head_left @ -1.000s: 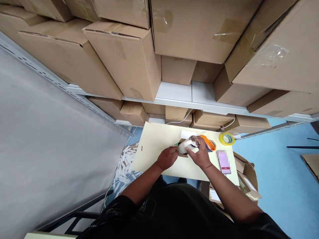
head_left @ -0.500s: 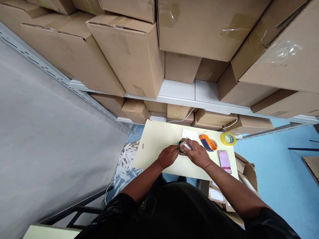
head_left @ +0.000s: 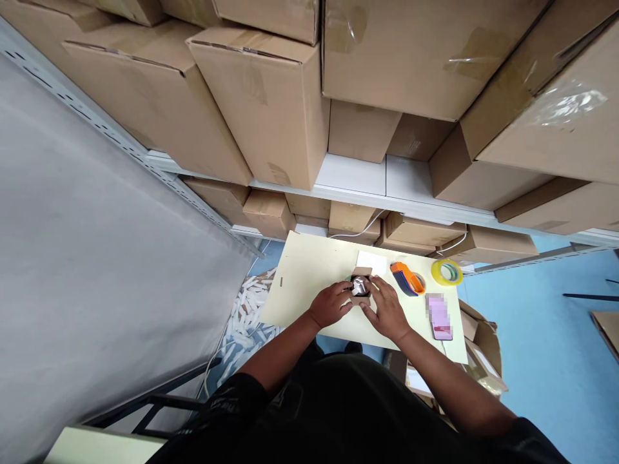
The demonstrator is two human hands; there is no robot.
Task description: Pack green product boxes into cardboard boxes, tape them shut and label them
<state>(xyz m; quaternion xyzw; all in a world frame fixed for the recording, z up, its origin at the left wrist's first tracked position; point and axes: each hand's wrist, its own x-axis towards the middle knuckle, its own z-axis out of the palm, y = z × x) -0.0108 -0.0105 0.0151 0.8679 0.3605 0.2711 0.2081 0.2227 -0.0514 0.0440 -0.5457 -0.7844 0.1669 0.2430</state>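
Note:
A small cardboard box (head_left: 362, 300) stands on the pale table with its end flaps raised. Inside sits a shiny, silvery round object (head_left: 359, 285), its exact kind too small to make out. My left hand (head_left: 333, 304) grips the box's left side, fingertips at the rim and thumb low by the front flap. Against the right side rests my right hand (head_left: 387, 310), its fingers at the rim and its thumb near the front corner. The hands partly hide the box walls.
On the pale table (head_left: 300, 283) lie a white card (head_left: 371, 261), an orange and blue tape dispenser (head_left: 407, 279), a yellow tape roll (head_left: 446, 272) and a phone (head_left: 439, 317). Shelves of cardboard boxes (head_left: 261, 103) rise ahead. White scraps (head_left: 242, 322) litter the floor at left.
The silvery object, earlier held in my right hand over the box, now sits down in it. My right hand has let go of it and shifted to the box's side.

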